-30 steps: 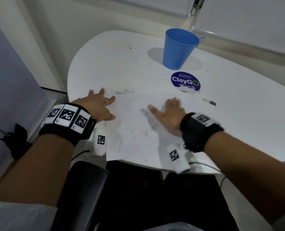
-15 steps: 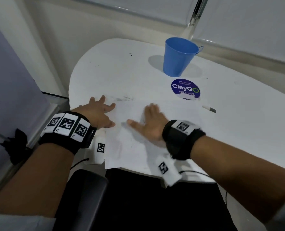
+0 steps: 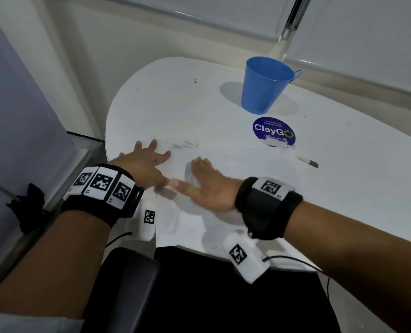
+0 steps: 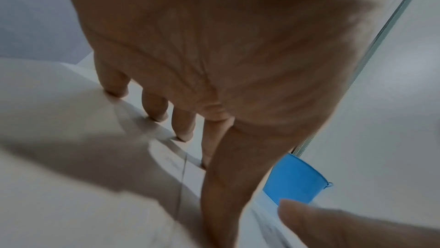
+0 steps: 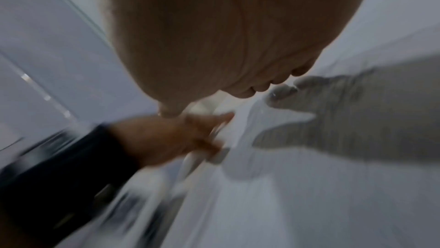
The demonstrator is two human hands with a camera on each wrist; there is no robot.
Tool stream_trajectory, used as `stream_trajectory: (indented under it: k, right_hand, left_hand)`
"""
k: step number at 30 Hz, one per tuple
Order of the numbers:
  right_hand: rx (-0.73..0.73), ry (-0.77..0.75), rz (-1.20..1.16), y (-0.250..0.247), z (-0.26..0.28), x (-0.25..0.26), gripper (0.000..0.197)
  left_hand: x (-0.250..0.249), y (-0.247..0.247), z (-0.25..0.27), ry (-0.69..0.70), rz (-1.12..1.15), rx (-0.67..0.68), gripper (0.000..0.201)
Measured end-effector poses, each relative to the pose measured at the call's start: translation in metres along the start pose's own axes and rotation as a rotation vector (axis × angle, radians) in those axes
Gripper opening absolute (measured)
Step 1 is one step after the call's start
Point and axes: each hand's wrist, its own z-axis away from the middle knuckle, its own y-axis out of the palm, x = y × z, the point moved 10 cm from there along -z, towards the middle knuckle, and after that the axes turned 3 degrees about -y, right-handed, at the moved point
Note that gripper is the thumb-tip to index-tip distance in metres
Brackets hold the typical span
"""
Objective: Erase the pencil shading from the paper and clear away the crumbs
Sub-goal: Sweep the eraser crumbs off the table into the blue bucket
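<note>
Step in hand: I judge this to be brushing the crumbs off the paper (image 3: 223, 219), not rubbing; no shading shows on the sheet from the head view.
Left hand (image 3: 142, 169): I have it flat, fingers straight and spread, holding nothing, pressing the left edge of the sheet at centre-left of the frame.
Right hand (image 3: 206, 188): flat on the paper too, fingers straight, empty, its thumb nearly touching my left thumb.
Paper: lower centre of the frame, lying on the white table (image 3: 175, 104), its near edge hanging just past the table's rim.
Crumbs: too small to make out here; I cannot tell what remains.
Eraser (image 3: 308, 162): lying at centre-right, well apart from both hands.
Doing it well: I would keep the left palm firm so the sheet cannot slide, and sweep with the edge of the right hand lightly, one direction, towards the table's rim.
Risk: pressing hard could smear graphite or crease the overhanging edge.
Blue cup (image 3: 266, 85): upper right, clear of the sweep.
</note>
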Motion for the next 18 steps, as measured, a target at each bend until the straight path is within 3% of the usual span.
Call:
stream_trajectory:
  k: [5, 10, 12, 15, 16, 18]
  right_hand:
    - [-0.186, 0.271, 0.035, -0.038, -0.016, -0.051, 0.106]
    - [0.052, -0.108, 0.023, 0.012, -0.014, 0.03, 0.106]
    - [-0.02, -0.048, -0.071, -0.011, -0.02, 0.017, 0.106]
    - [-0.142, 0.227, -0.04, -0.04, -0.024, -0.028, 0.107]
    - [-0.14, 0.249, 0.003, -0.037, -0.023, -0.028, 0.108]
    - [-0.066, 0.135, 0.063, -0.013, -0.023, -0.003, 0.104]
  left_hand:
    - [-0.001, 0.001, 0.002, -0.009, -0.035, 0.0, 0.078]
    - [0.002, 0.0, -0.002, 0.009, -0.011, 0.014, 0.085]
    - [0.001, 0.001, -0.001, 0.008, -0.023, 0.008, 0.084]
    - [-0.001, 0.001, 0.002, -0.016, -0.03, 0.001, 0.078]
    - [-0.001, 0.001, 0.002, -0.016, -0.031, 0.002, 0.078]
    - [0.0, 0.0, 0.002, -0.009, -0.022, 0.0, 0.081]
